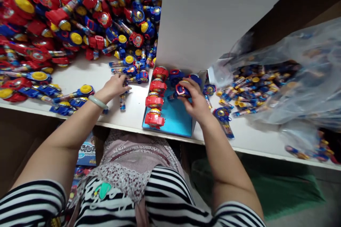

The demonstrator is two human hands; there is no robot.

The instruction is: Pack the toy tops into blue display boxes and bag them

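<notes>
The right hand (195, 101) grips a blue toy (182, 90) by its round head over the box (176, 118), just right of four red toys (155, 95) in a column. The left hand (115, 86) rests half-curled on loose toys (133, 72) beside the pile (66, 25); whether it grips any I cannot tell. The toy looks light, stiff plastic, best pinched at its head.

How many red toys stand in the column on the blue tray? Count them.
4, in one column along the left side of the blue tray: at and. The white board may hide more behind.
</notes>
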